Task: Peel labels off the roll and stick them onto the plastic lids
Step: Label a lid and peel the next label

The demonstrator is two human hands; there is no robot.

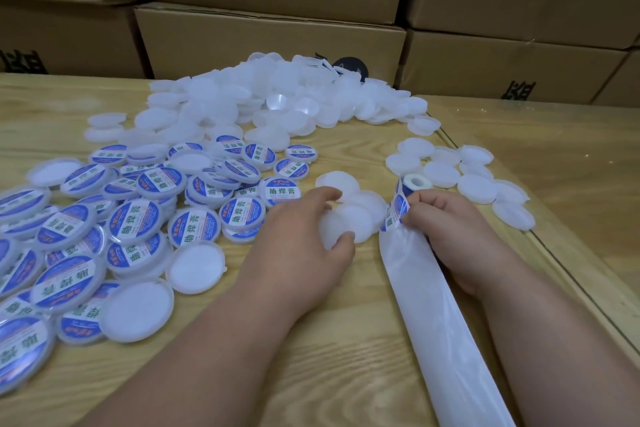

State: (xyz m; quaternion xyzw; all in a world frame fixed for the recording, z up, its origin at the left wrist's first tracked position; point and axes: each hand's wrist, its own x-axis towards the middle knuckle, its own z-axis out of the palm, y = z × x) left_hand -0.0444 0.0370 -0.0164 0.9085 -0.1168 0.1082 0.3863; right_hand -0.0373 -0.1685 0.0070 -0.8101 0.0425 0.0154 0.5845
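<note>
Plainly thin and limp, the blue-and-white round label [398, 210] should be pinched by its lifted edge, else it curls; the right hand [446, 222] pinches it at the white backing strip [426, 288]; the left hand [304, 229] curls round small translucent white plastic lids [349, 215] mid-table

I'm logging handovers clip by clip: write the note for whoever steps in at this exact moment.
Left hand: fingers curled on the small cluster of blank lids at table centre.
Right hand: pinching a label at the label roll; the spent backing strip trails toward you.
Done: labelled lids heaped on the left.
Left: the big blank pile at the back and the loose blanks on the right. Next, probably, stick this label on a lid under the left hand.
</note>
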